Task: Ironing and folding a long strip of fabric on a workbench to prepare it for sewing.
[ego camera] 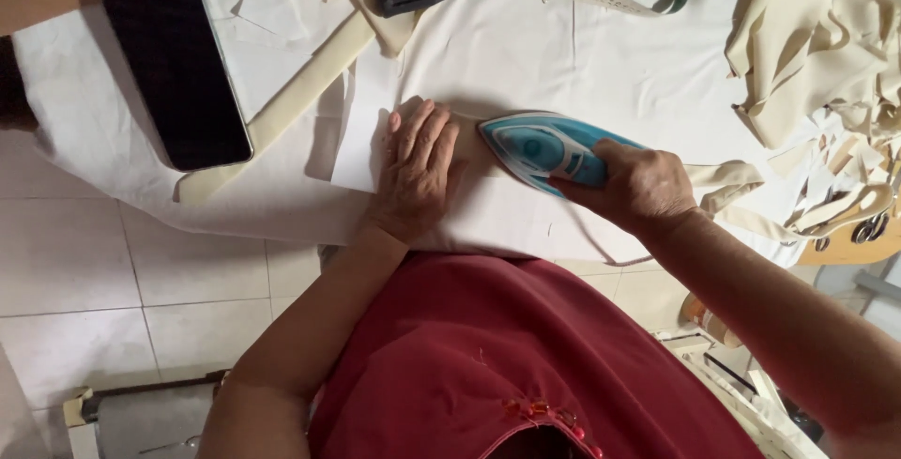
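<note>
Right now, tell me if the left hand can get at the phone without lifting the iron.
Probably yes. The left hand lies flat on the white cloth; only cloth and a beige strip lie between it and the phone.

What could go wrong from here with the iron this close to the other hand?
The iron tip points at the left hand, which presses the cream strip right beside it: a burn seems likely if the right hand pushes further. The phone lies on the same white cloth and could get dragged.

Blue iron [544, 147] flat on cream fabric strip [469, 145]
</note>
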